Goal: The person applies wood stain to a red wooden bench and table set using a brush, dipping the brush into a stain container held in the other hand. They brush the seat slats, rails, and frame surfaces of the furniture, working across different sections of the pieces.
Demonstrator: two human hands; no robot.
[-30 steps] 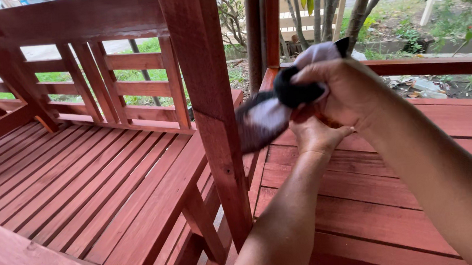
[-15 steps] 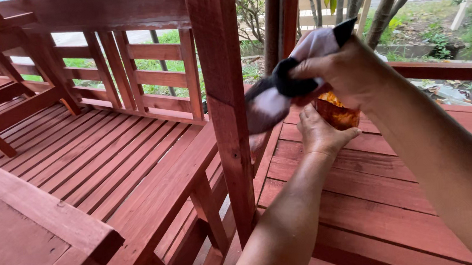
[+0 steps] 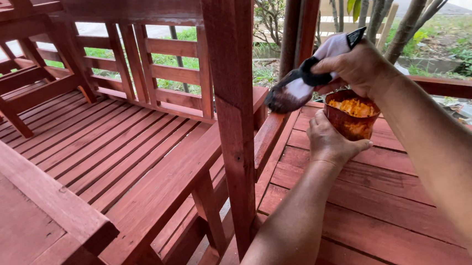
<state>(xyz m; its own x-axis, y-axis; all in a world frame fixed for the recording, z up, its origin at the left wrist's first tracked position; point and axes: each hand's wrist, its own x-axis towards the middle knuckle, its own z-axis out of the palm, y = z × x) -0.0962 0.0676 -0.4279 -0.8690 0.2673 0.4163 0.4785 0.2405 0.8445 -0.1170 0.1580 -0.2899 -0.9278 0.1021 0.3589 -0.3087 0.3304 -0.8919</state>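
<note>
— What have the hands got, from the head view?

— The left hand (image 3: 331,142) cups a small reddish-brown pot of orange stain (image 3: 352,120), held over the red plank deck (image 3: 386,216). The right hand (image 3: 361,68) is closed round a cloth-wrapped black brush (image 3: 304,83), just above the pot.

— Which way does it lie?

— Its long axis slopes down-left; the dark stained tip points at the red wooden bench post (image 3: 234,110).

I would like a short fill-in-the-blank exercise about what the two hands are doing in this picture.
1. The left hand holds a small ____ cup.
2. The right hand holds a paintbrush with its bristles pointing towards the wooden ____.
3. The bench seat is made of wooden ____.

Missing words: orange-brown; post; slats
</note>
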